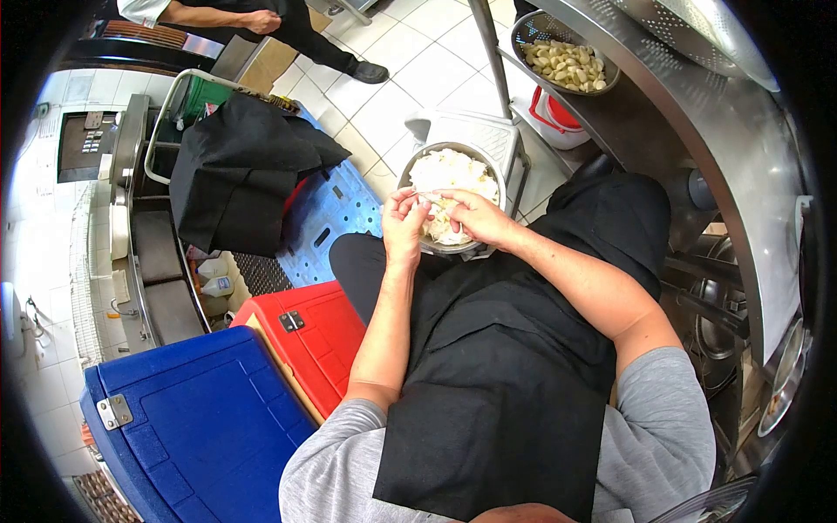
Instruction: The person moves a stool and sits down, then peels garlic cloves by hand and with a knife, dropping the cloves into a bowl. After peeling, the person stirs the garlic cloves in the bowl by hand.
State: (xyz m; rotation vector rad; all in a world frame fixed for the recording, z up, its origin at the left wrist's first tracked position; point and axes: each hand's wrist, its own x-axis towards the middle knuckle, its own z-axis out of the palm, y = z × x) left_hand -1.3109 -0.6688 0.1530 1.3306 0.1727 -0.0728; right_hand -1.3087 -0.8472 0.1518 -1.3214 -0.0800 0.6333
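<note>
A round metal bowl (500, 185) sits low between my knees, filled with pale, papery garlic (453, 170). Over its near side, my left hand (406, 218) is closed with the fingertips pinched around a small pale piece that looks like a garlic clove. Close beside it, my right hand (478, 216) bends its fingers onto the same piece, thumb and forefinger together. The fingers cover most of the clove. Further off to the right, a metal colander (523, 35) holds many smooth peeled cloves (567, 65).
A grey step stool (488, 131) stands just behind the bowl. At left are a blue lidded box (200, 427), a red one (318, 336), and a black cloth (253, 170) above a blue pallet (336, 222). Steel shelving (689, 131) curves along my right. Another person's hand (261, 22) shows at top left.
</note>
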